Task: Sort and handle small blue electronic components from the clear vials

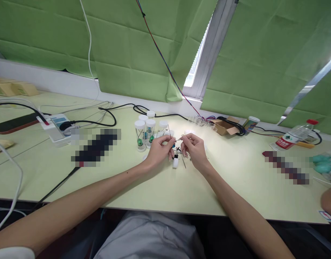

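Observation:
My left hand [160, 150] and my right hand [194, 150] are close together above the table, each with thumb and forefinger pinched. Something thin and tiny shows between the fingertips, too small to name. Below the hands lie a small white piece with a black top [175, 162], a thin dark rod [184, 162] and some small dark parts partly hidden by the fingers. Just left of my left hand stand several clear tubes with white caps [139, 136]. Shiny green pieces [139, 142] and thin wires are inside some of them.
A power strip [56, 129] with cables lies left, near a phone [17, 123]. At the back right are an open cardboard box [226, 126], a can [251, 125] and a red-capped bottle [294, 136]. Another person's arm [329, 198] reaches in at the right edge.

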`<state>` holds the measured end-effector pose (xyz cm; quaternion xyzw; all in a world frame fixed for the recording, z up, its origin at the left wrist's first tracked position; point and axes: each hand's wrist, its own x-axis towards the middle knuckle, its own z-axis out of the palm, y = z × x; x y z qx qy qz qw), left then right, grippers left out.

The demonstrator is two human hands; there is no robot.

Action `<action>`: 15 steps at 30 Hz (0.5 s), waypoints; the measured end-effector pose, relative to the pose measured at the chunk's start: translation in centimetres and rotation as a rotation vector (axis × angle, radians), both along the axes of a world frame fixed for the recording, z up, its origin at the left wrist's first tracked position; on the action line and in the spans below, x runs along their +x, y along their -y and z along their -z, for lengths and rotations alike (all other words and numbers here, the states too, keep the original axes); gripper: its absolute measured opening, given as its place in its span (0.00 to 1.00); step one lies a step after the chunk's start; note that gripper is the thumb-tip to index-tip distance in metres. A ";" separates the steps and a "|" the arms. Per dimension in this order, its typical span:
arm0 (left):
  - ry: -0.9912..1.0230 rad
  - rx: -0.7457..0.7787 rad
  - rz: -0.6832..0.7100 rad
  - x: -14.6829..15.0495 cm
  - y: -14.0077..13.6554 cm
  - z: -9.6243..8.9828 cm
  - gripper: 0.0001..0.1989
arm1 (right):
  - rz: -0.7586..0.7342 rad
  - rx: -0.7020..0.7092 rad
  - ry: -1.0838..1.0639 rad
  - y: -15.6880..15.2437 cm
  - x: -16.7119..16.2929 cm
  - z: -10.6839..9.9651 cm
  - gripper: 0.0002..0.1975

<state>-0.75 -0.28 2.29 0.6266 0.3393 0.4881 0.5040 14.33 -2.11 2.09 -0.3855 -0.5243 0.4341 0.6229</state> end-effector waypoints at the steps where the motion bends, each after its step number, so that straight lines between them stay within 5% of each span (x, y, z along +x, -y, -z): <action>1: 0.001 -0.001 -0.001 0.0 0.0 0.0 0.16 | -0.006 -0.003 -0.005 0.0 0.0 0.0 0.15; 15: 0.031 -0.012 0.045 0.0 0.1 0.2 0.16 | -0.229 -0.079 -0.193 -0.2 0.2 -0.2 0.14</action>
